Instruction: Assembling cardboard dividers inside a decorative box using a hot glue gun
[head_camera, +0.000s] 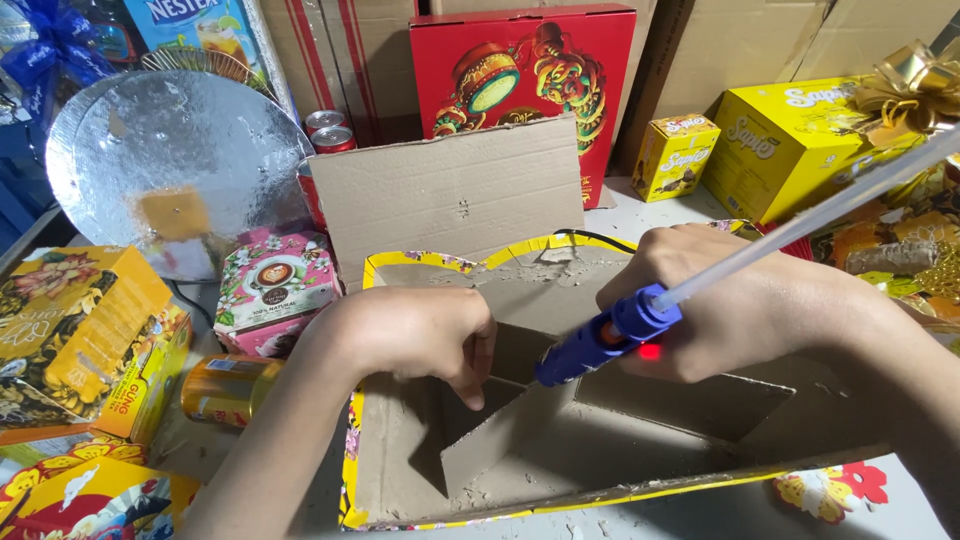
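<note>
A heart-shaped cardboard tray (420, 270) with a yellow floral rim lies in front of me. Cardboard divider strips (500, 425) stand inside it. My left hand (420, 335) reaches into the tray and presses its fingers against the upright divider. My right hand (740, 300) grips a blue hot glue gun (600, 340) with a clear glue stick (800, 220) sticking out of its back. The gun's nozzle points down at the divider joint beside my left fingers. A red light glows on the gun.
A bent cardboard sheet (450, 190) leans behind the tray, with a red gift box (520, 70) behind it. Yellow boxes (790, 140) stand at the right. A silver round board (170, 160), a pink box (275, 285), cans (330, 130) and orange boxes (80, 330) crowd the left.
</note>
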